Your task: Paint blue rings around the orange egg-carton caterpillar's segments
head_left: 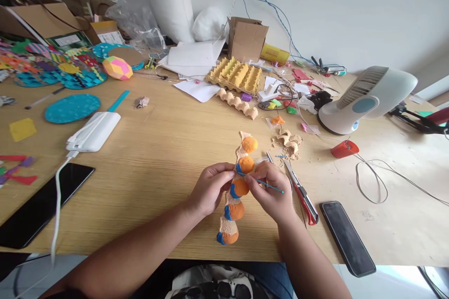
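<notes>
A strip of egg-carton cups (237, 191) with orange and blue clay on them lies lengthwise near the table's front edge. My left hand (210, 188) pinches the strip's left side at the middle cup. My right hand (271, 192) is closed on a thin blue stick (261, 181) whose tip touches the clay between two cups. Both hands meet over the strip.
A red-handled cutter (302, 194) and a phone (347, 237) lie right of my hands. Carton scraps (288, 140), a white fan (366, 98), a yellow egg tray (235, 74), a power bank (94, 131), a tablet (42, 205) and paper crafts (70, 67) crowd the wooden table (157, 149).
</notes>
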`<act>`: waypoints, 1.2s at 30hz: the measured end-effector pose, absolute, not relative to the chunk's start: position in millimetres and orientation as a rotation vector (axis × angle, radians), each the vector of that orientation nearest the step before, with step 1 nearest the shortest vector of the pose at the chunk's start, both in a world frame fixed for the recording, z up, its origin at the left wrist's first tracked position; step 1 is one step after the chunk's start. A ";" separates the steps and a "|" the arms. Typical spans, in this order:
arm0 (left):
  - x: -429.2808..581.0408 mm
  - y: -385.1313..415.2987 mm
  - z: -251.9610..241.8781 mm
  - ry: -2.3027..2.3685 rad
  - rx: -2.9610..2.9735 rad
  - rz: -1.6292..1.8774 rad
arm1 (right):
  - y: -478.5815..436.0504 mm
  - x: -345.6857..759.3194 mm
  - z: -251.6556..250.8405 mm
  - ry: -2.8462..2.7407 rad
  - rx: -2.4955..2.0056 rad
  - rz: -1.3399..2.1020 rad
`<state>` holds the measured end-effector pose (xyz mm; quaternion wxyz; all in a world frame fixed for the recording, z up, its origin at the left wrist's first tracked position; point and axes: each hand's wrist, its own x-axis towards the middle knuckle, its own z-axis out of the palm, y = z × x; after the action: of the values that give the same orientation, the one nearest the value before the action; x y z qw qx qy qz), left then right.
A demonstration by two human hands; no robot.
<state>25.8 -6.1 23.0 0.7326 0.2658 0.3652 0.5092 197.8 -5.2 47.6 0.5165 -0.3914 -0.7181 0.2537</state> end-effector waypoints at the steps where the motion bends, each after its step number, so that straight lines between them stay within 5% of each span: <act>1: 25.4 -6.2 22.4 0.804 0.597 1.119 | -5.4 198.1 47.7 -1.724 -0.936 0.630; 27: 23.5 -8.6 22.0 0.918 0.875 1.160 | -5.1 196.1 44.9 -1.783 -1.019 0.462; 36: 22.0 -9.3 19.7 0.896 0.971 1.179 | -6.7 197.9 47.4 -1.723 -0.985 0.647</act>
<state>22.0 -9.3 19.7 0.6327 0.4246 0.3918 0.5156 197.9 -6.7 47.4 0.5030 -0.4079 -0.7134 0.2678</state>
